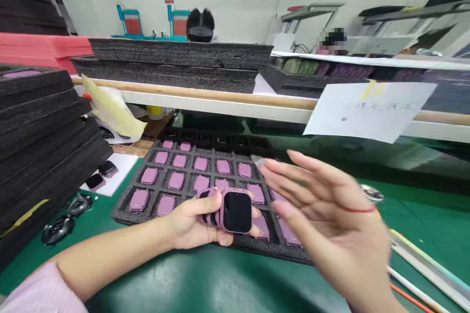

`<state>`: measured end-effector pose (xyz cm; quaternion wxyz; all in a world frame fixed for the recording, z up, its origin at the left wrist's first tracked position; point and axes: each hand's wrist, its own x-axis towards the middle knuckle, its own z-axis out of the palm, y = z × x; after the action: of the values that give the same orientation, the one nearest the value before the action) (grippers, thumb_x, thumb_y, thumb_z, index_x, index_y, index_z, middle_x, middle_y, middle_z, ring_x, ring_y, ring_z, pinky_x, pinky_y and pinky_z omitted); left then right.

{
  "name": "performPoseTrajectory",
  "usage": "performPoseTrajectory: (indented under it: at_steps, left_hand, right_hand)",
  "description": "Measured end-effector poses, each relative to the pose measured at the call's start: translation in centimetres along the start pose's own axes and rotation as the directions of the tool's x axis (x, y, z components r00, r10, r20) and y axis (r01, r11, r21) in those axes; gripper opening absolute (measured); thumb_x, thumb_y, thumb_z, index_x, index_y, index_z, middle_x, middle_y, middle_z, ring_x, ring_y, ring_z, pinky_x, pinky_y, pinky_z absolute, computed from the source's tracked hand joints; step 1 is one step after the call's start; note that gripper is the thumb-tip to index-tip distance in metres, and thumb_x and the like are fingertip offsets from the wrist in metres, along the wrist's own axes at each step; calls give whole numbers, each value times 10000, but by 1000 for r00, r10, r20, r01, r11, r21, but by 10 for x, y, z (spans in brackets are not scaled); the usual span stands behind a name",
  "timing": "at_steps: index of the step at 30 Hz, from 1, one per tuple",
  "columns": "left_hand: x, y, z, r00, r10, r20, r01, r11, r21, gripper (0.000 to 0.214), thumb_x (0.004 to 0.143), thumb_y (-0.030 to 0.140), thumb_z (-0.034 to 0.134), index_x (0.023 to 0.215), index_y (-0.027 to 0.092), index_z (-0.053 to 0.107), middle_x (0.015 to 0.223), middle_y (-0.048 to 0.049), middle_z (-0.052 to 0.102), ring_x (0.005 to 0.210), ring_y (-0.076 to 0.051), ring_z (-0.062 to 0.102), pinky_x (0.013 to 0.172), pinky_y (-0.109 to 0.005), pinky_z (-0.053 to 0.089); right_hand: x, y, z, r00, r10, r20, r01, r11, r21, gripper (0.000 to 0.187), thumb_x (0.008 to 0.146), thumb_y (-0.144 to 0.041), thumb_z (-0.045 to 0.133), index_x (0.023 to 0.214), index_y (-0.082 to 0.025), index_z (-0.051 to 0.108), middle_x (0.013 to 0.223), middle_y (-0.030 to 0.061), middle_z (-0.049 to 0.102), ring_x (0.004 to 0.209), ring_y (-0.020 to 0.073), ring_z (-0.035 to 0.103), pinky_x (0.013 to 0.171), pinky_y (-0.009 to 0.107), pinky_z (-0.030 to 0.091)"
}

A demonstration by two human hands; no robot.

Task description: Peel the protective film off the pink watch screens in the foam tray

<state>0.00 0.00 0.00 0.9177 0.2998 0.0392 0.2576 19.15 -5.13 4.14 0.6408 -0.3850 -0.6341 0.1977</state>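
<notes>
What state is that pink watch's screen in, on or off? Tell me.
Off, it seems: the pink square smartwatch body in the left hand shows a black, unlit screen.

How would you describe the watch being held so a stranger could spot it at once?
On the green table lies a black foam tray holding purple watches. At its near edge the left hand grips one watch. It alone is held above the tray and shows a black screen, while the others lie in pockets, purple side up.
</notes>
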Motion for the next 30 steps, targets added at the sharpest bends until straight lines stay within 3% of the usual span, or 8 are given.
performPoseTrajectory:
  at_steps: [3, 6, 11, 19, 22, 26, 30]
  left_hand:
    - [3, 0, 0, 1000, -19, 15, 19, 1000, 8, 475, 811, 476, 798, 1170, 171, 732, 1065, -125, 722, 945, -223, 713, 498, -152, 408]
    - [3, 1, 1, 999, -32, -19, 33, 999, 20, 493, 780, 489, 823, 1127, 150, 740, 975, -119, 719, 829, -183, 681, 500, -163, 403]
    - [0, 3, 4, 991, -41, -128, 47, 998, 43, 528, 704, 462, 890, 1109, 160, 736, 897, -71, 684, 685, -117, 597, 520, -185, 425]
    - [-1, 1, 6, 995, -13, -102, 22, 996, 90, 511, 718, 465, 877, 1118, 180, 736, 885, -58, 641, 660, -119, 596, 511, -194, 462]
    - [-1, 1, 7, 992, -2, -129, 16, 994, 108, 515, 703, 474, 886, 1100, 179, 743, 854, -49, 635, 643, -112, 595, 518, -194, 462]
    - [-1, -1, 13, 969, 39, -244, -11, 993, 117, 502, 676, 475, 907, 1052, 181, 753, 814, -32, 641, 679, -102, 603, 588, -189, 479]
    - [0, -7, 18, 954, 73, -291, -25, 986, 165, 447, 657, 440, 927, 973, 182, 743, 847, -37, 673, 773, -131, 653, 626, -182, 473]
  right_hand:
    - [1, 1, -15, 970, -219, 104, 237, 946, -222, 302, 845, -61, 723, 1025, -303, 749, 1005, -38, 796, 915, 169, 773, 876, 274, 655]
    - [-6, -3, -22, 918, -264, 296, 348, 895, -281, 272, 895, -129, 689, 1084, -310, 764, 1028, -9, 797, 902, 199, 773, 851, 299, 664]
    - [-23, -14, -14, 919, -211, 333, 310, 909, -278, 369, 1021, -253, 523, 1345, -390, 635, 1163, -12, 759, 1052, 197, 727, 979, 317, 612]
    - [-29, -11, -13, 873, -242, 424, 396, 859, -325, 371, 1035, -240, 490, 1364, -345, 624, 1202, -16, 741, 1147, 182, 673, 1058, 287, 545]
    - [-21, -7, -11, 859, -273, 433, 416, 866, -279, 345, 1040, -239, 468, 1321, -332, 645, 1125, -3, 760, 1033, 173, 707, 958, 281, 595]
    - [-5, -7, -3, 815, -361, 453, 512, 815, -272, 323, 880, -175, 723, 1181, -286, 685, 967, 35, 767, 859, 220, 710, 775, 361, 622]
    - [-3, -4, 6, 871, -196, 450, 371, 863, -343, 598, 807, -384, 815, 1332, -224, 577, 898, 54, 679, 773, 201, 640, 673, 346, 585]
